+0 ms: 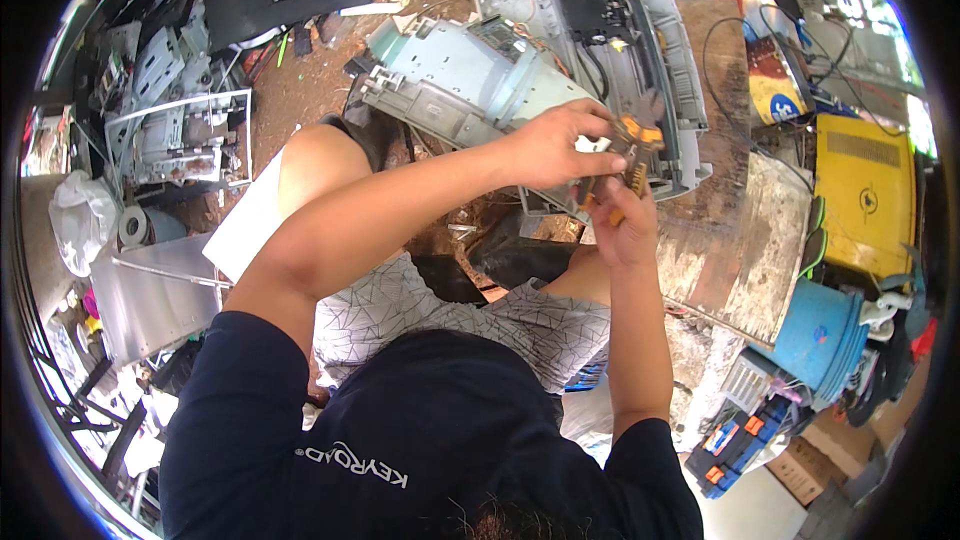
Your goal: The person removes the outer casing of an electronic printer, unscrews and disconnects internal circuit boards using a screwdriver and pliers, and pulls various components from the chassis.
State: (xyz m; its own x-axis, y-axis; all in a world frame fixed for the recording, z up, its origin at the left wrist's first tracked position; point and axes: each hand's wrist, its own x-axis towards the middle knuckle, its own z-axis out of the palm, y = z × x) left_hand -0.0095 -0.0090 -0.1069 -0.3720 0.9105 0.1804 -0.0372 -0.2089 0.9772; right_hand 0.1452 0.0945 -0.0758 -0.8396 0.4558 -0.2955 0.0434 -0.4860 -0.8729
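Note:
My left hand (568, 145) and my right hand (622, 225) meet in front of me, over a partly dismantled grey office-machine housing (685, 70). Between them is a small orange and dark mechanical part (640, 138), slightly blurred; its exact kind does not show. My right fingers close on its lower end, while the left thumb and fingers pinch at its side. A small white piece (590, 144) shows by the left thumb. Just beyond the left forearm lies a pale blue-green panel (450, 62) on a grey frame, leaning against the housing.
Left of me are a metal frame (248, 140), scrap parts and a white plastic bag (82, 222). A black panel (235, 0) lies at the far left. On the right stand a wooden board (715, 250), a yellow case (865, 200), blue buckets (815, 335) and a toolbox (735, 445).

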